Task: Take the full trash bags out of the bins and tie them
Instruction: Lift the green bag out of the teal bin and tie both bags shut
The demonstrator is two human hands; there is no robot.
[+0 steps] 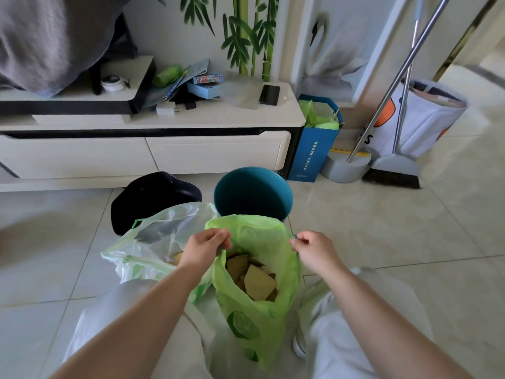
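The upright green trash bag point(254, 318) has its mouth stretched sideways between left hand point(203, 248) and right hand point(314, 250), each pinching 1 opposite rim edge, equally near.

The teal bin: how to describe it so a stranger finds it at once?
Start at the long white cabinet. On the floor before it stand two bins. The teal bin is the right one; the black bin stands left of it.
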